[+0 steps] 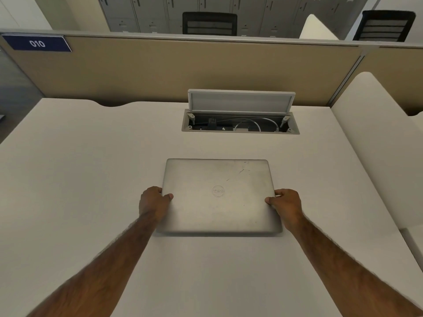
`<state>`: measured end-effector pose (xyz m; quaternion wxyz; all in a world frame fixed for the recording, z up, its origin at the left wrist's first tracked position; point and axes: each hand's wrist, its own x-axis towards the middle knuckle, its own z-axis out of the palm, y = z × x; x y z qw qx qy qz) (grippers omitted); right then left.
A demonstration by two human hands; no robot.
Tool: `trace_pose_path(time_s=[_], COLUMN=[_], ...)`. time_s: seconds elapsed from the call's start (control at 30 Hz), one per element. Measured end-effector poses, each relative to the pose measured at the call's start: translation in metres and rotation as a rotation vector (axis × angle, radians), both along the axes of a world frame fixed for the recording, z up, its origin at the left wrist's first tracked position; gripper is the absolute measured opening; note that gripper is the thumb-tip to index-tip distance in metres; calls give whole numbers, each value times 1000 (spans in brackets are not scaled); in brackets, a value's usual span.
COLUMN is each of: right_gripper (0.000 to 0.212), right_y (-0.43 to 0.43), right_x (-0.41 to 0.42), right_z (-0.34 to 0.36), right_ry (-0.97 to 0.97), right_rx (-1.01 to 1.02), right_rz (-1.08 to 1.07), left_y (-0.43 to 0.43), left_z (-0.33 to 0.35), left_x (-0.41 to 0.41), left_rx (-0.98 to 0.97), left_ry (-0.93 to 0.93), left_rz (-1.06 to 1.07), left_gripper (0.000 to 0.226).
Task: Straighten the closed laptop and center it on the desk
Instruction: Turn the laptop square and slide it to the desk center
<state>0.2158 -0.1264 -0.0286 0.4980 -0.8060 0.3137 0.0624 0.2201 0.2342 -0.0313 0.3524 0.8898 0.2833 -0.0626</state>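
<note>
A closed silver laptop [218,195] with a round logo on its lid lies flat on the white desk [80,179], near the middle, its edges roughly square to the desk's front. My left hand [153,202] grips the laptop's left edge, thumb on the lid. On the opposite side my right hand [287,205] grips the right edge the same way.
Behind the laptop an open cable box [240,124] with its lid [240,101] raised holds white cables. A beige partition [160,69] closes the desk's far side. A white divider [377,145] stands at the right. Two black chairs [209,23] show beyond the partition.
</note>
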Motion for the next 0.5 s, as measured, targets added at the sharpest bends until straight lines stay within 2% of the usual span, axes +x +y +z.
trace_pose_path(time_s=[0.23,0.5], right_gripper=[25,13], right_y=[-1,0], right_x=[6,7], right_z=[0,2], right_ry=[1,6], right_rx=[12,-13], right_rz=[-21,-14], left_y=[-3,-4], left_z=[0,0], left_x=[-1,1], left_rx=[1,-7], left_ry=[8,13], left_rz=[-5,-4], left_gripper=[22,21])
